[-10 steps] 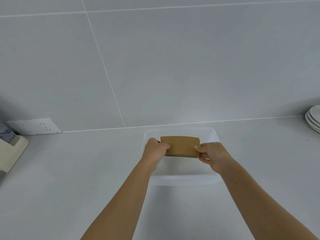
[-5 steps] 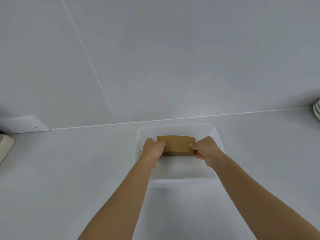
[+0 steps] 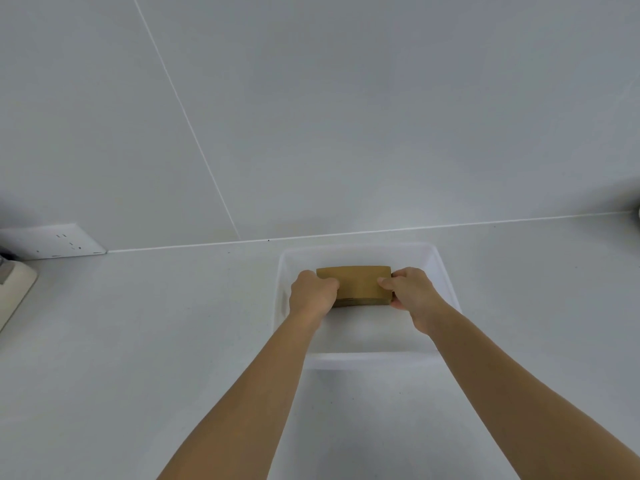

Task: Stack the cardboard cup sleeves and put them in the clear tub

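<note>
A flat stack of brown cardboard cup sleeves (image 3: pixel 356 285) is held inside the clear tub (image 3: pixel 360 356), low between its walls. My left hand (image 3: pixel 313 294) grips the stack's left end and my right hand (image 3: pixel 412 294) grips its right end. The tub stands on the white counter just in front of the wall. Whether the stack touches the tub's floor cannot be told.
A white wall socket (image 3: pixel 57 240) sits at the far left on the wall, with a beige appliance (image 3: pixel 12 289) below it at the counter's left edge. White counter surface (image 3: pixel 156 341) spreads to the left and right of the tub.
Both hands have lowered the stack of sleeves from above the tub's rim down into the tub. The view has shifted, and the plates at the right edge have left the frame.
</note>
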`<state>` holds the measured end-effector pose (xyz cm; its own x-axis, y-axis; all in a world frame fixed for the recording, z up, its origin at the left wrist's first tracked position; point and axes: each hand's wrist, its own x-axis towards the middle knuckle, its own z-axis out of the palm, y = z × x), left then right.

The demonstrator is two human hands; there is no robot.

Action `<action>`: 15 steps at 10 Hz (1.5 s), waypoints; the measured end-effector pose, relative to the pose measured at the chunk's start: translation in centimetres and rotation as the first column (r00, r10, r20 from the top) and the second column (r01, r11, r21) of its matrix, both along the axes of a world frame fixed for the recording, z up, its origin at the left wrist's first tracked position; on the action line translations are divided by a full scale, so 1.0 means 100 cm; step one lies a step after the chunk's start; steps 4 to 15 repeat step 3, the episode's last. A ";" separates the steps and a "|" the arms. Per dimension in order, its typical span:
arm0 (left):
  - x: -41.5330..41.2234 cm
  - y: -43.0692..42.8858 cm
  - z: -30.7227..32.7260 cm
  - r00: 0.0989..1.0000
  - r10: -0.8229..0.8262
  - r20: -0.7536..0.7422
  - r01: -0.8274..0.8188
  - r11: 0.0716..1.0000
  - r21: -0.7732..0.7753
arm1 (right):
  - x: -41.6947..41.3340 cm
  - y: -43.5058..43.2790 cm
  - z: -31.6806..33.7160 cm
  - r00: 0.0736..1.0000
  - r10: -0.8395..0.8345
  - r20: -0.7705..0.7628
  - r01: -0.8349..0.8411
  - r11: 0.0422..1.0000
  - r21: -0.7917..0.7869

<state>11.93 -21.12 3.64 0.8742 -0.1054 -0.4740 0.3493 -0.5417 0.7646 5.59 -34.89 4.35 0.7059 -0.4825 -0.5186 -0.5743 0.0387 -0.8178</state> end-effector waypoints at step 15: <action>0.001 0.005 0.006 0.993 0.046 -0.111 -0.060 0.990 -0.127 | 0.001 -0.005 -0.002 0.999 -0.040 0.018 0.041 0.998 -0.041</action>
